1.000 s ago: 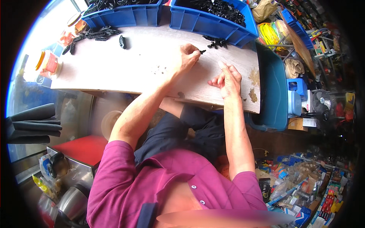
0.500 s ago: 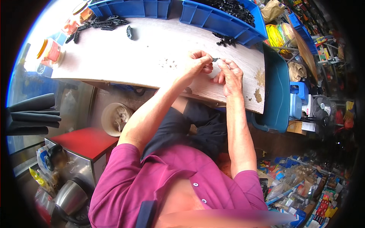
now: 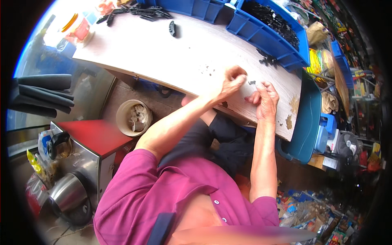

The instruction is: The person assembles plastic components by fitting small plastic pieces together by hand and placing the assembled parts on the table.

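My left hand [image 3: 232,81] and my right hand [image 3: 265,98] meet over the near edge of a pale wooden table [image 3: 163,53]. Between their fingertips they pinch a small black plastic part [image 3: 252,83], held just above the tabletop. Both hands have fingers closed around it. Tiny black bits [image 3: 208,70] lie scattered on the table just left of my left hand. A small heap of black parts [image 3: 267,61] lies beyond my hands, next to a blue bin [image 3: 267,34] full of black parts.
A second blue bin [image 3: 196,8] stands at the back, with long black pieces [image 3: 143,11] and one loose black piece [image 3: 172,27] nearby. A teal tub [image 3: 304,122] sits right of the table. A bucket [image 3: 132,117], red-topped metal box [image 3: 96,136] and kettle [image 3: 69,192] stand lower left.
My left hand has drawn back from the far heap toward my right hand, and both now pinch the small black part together. The view has tilted down and left.
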The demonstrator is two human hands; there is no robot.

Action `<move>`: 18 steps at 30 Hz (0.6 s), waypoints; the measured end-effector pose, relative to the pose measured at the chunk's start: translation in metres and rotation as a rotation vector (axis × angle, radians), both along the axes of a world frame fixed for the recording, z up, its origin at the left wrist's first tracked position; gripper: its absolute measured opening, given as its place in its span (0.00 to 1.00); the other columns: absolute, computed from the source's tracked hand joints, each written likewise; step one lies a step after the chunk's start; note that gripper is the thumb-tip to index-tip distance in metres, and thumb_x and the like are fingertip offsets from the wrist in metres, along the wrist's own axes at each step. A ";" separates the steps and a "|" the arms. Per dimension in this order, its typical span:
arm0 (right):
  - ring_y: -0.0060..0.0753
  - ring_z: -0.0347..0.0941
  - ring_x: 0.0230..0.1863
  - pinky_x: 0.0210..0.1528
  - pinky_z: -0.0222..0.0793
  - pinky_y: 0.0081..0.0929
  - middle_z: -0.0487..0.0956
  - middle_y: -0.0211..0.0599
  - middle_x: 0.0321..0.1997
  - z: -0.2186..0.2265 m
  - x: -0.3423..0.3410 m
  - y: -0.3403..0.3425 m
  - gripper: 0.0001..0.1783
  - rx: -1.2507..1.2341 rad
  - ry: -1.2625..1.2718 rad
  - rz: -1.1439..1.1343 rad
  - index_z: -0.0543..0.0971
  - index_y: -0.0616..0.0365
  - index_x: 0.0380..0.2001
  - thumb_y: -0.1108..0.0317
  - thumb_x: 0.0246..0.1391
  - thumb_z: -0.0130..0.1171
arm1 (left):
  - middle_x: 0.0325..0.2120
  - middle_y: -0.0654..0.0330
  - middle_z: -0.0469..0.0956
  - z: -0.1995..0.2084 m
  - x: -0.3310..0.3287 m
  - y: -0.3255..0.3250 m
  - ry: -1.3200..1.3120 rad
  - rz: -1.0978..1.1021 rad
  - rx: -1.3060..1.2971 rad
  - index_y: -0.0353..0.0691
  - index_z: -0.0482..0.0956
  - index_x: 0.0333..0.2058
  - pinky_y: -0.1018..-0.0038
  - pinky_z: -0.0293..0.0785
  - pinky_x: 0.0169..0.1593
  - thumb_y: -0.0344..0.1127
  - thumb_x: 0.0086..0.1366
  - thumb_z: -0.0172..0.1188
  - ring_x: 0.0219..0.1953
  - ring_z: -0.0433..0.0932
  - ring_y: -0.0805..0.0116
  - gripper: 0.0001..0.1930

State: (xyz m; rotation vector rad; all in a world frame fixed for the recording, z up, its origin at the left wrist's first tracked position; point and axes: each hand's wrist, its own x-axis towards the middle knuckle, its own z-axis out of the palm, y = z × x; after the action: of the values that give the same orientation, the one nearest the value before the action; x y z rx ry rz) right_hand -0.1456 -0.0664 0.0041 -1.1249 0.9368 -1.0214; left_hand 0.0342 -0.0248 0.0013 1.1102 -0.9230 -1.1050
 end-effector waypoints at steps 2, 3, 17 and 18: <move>0.24 0.67 0.13 0.24 0.76 0.34 0.67 0.27 0.10 0.002 -0.002 0.003 0.07 0.038 -0.081 -0.019 0.73 0.57 0.35 0.69 0.55 0.61 | 0.31 0.57 0.79 0.011 0.031 0.021 -0.519 0.343 0.006 0.39 0.78 0.39 0.71 0.76 0.39 0.27 0.56 0.58 0.31 0.79 0.65 0.10; 0.24 0.66 0.13 0.24 0.76 0.34 0.67 0.27 0.10 0.003 0.002 0.005 0.07 0.038 -0.101 -0.005 0.73 0.56 0.35 0.68 0.55 0.61 | 0.38 0.56 0.78 -0.002 0.067 0.022 -0.694 0.509 -0.124 0.41 0.78 0.42 0.67 0.74 0.45 0.26 0.55 0.58 0.41 0.76 0.59 0.14; 0.24 0.66 0.14 0.23 0.75 0.36 0.66 0.28 0.11 0.004 0.005 0.006 0.06 0.042 -0.126 -0.033 0.73 0.53 0.33 0.67 0.57 0.60 | 0.44 0.53 0.75 -0.032 0.199 -0.048 -1.399 0.208 -0.257 0.38 0.75 0.50 0.62 0.68 0.56 0.34 0.60 0.61 0.50 0.72 0.51 0.18; 0.24 0.66 0.14 0.23 0.75 0.36 0.66 0.28 0.11 0.004 0.006 0.007 0.06 0.042 -0.122 -0.033 0.73 0.53 0.33 0.67 0.57 0.60 | 0.44 0.53 0.75 -0.034 0.195 -0.047 -1.397 0.207 -0.257 0.38 0.75 0.50 0.62 0.68 0.56 0.34 0.60 0.61 0.50 0.72 0.51 0.18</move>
State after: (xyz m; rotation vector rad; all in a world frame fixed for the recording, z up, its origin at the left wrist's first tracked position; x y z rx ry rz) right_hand -0.1398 -0.0599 0.0076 -1.0038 0.8780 -1.0806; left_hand 0.2294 -0.0722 -0.0325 1.6794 -1.8652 0.1394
